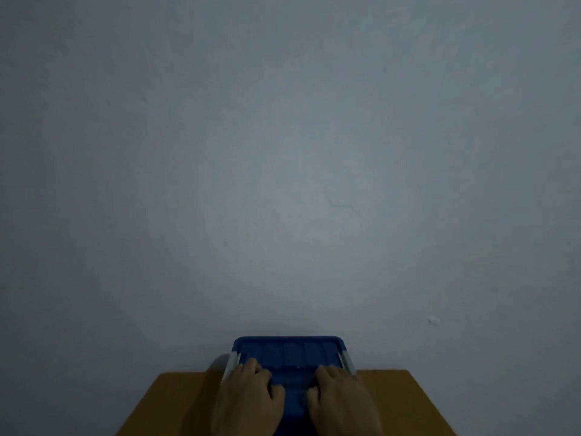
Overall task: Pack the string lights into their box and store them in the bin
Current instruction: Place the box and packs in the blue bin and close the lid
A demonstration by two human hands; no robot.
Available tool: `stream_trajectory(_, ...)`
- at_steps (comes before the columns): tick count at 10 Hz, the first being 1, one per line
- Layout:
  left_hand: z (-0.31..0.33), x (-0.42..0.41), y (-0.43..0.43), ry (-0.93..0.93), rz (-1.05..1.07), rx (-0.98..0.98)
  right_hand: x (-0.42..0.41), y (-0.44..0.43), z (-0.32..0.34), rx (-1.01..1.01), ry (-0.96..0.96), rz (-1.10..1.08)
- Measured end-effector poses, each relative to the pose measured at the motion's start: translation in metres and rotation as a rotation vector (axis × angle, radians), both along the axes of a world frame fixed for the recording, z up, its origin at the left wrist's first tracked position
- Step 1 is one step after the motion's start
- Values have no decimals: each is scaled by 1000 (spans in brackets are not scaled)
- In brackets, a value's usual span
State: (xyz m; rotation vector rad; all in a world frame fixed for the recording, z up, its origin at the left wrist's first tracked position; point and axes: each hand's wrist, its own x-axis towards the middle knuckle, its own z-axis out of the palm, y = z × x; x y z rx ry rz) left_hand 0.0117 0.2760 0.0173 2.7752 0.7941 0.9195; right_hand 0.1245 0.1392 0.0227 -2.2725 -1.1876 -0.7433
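Note:
A blue storage bin [287, 349] stands at the far edge of the table, against the wall, with its blue lid on. Grey latch handles show on its left side [232, 361] and its right side [345, 360]. My left hand [251, 394] lies palm down on the left half of the lid, fingers curled and together. My right hand [341, 396] lies the same way on the right half. Neither the string lights nor their box shows anywhere; the lid hides the bin's inside.
The bin sits on a yellow-brown wooden table [399, 401], with bare top to either side of it. A plain grey-white wall [289, 168] fills most of the view just behind the bin. The light is dim.

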Motion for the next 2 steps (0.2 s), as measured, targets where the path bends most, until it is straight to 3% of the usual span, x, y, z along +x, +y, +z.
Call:
stream_trajectory(1, 7, 7, 11, -59, 37, 154, 2, 9, 11, -9, -49, 67)
stream_trajectory(2, -4, 24, 54, 325, -74, -117, 147, 172, -94, -370, 433, -56)
